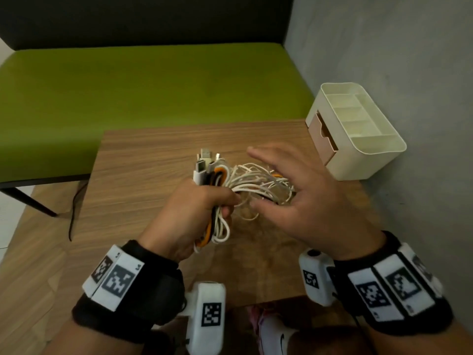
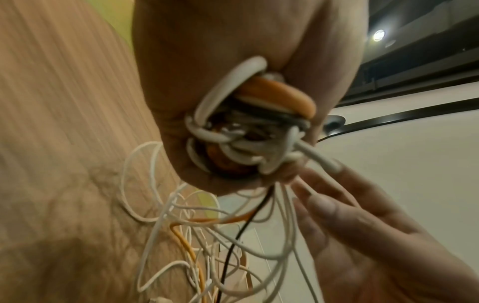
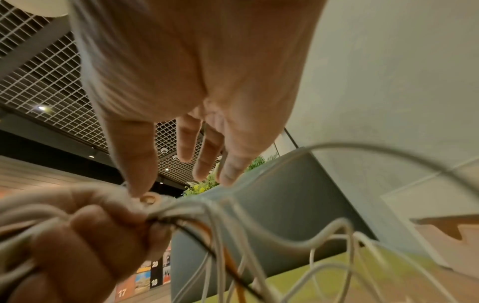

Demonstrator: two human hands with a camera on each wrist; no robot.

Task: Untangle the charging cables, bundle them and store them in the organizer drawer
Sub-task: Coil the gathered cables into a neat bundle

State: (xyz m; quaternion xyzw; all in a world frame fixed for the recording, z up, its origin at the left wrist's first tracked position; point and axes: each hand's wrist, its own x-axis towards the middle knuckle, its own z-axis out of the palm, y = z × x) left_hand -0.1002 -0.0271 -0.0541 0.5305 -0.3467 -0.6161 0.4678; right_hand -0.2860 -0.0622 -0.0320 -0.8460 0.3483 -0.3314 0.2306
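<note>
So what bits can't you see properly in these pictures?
- Head view: how many cables there are; the right hand covers part of the tangle.
- Head view: inside the organizer's drawer; it is only slightly open.
- Left wrist view: cable middles, hidden inside the left hand.
- Right wrist view: loose strands, blurred.

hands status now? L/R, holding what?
Left hand: closed, gripping the cable bundle.
Right hand: open, fingers spread beside the loose cable strands, gripping nothing.

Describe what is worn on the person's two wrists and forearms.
Both hands are bare. The left wrist and right wrist each carry a black band with white tiles printed with black square fiducial markers. A white camera housing with its own marker sits inside each wrist.
</note>
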